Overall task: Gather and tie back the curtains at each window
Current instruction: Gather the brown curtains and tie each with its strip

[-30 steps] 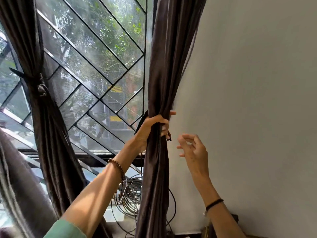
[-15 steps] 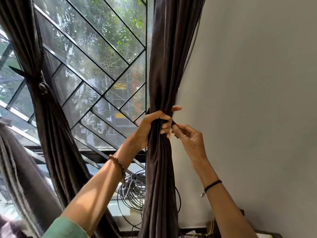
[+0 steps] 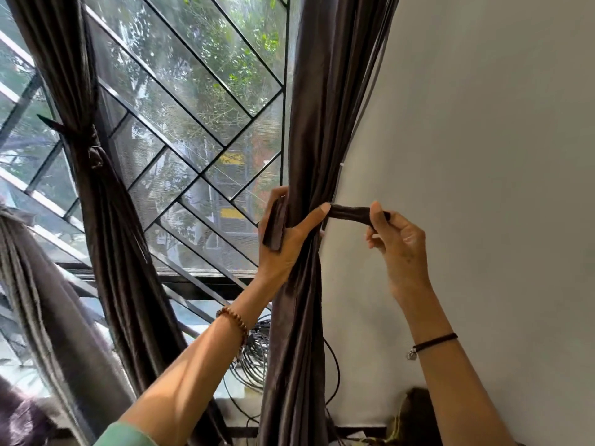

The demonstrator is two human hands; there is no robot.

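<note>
A dark brown curtain [image 3: 322, 107] hangs gathered beside the white wall, right of the window. My left hand [image 3: 283, 236] wraps the gathered bunch at mid-height and holds one end of a dark tie-back strip [image 3: 275, 225] against it with the thumb stretched right. My right hand [image 3: 399, 239] pinches the other end of the tie-back strip [image 3: 349, 212], pulled out to the right of the curtain. Further left, a second brown curtain [image 3: 106, 204] hangs bound by a knotted tie [image 3: 93, 152].
The window [image 3: 193, 101] has a black diagonal grille with trees behind. A coil of grey cable [image 3: 254, 358] lies on the sill behind the curtain. A grey curtain [image 3: 29, 300] hangs at far left. The white wall [image 3: 483, 140] fills the right.
My right hand took the strip end at the curtain and drew it out to the right. My left hand shifted its grip, now holding the strip's other end against the bunch.
</note>
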